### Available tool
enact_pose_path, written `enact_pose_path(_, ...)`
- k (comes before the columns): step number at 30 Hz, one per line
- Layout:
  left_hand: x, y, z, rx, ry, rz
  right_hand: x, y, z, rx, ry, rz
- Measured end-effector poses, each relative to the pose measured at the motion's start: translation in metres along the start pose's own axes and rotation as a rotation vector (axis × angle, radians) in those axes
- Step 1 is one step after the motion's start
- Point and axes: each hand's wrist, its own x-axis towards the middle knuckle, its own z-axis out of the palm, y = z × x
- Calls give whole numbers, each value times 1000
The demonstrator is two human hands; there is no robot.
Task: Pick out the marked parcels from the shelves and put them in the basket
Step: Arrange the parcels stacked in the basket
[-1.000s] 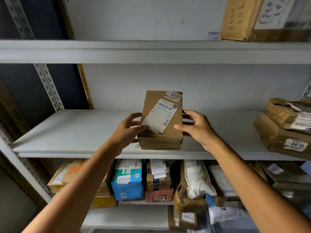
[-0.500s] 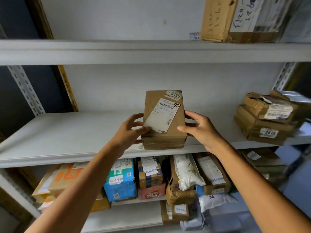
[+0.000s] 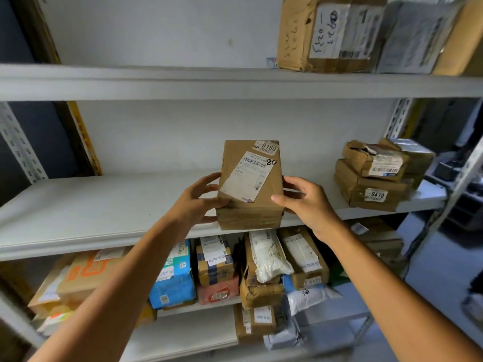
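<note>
A brown cardboard parcel [image 3: 251, 184] with a white shipping label, a "0180" sticker and a handwritten "80" is held in front of the middle shelf [image 3: 104, 205], its lower end near the shelf's front edge. My left hand [image 3: 196, 202] grips its left side, thumb on the face and fingers behind. My right hand [image 3: 305, 202] grips its right side, fingers curled round the edge. No basket is in view.
Two stacked brown parcels [image 3: 371, 178], one marked "0410", lie at the right of the middle shelf. Large parcels [image 3: 339, 32] fill the top shelf's right. Several boxes and bags, among them a blue box [image 3: 173, 280], crowd the lower shelves. A perforated metal upright [image 3: 400, 116] stands right.
The view has shifted rightward, so the shelves and the stacked parcels slid left in frame. Both hands keep the same grip on the parcel, which stays centred.
</note>
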Motion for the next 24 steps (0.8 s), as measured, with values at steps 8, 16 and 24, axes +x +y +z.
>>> enact_pose_path(8,-19,7,37,-26,23,17,-12,4,-37,117,-47,34)
enact_pose_path(16,-33,17,67,56,82,17,-22,11,-55,203,-52,115)
enact_pose_path(24,-41,24,88,100,99,39,-29,15,-68,204,-77,137)
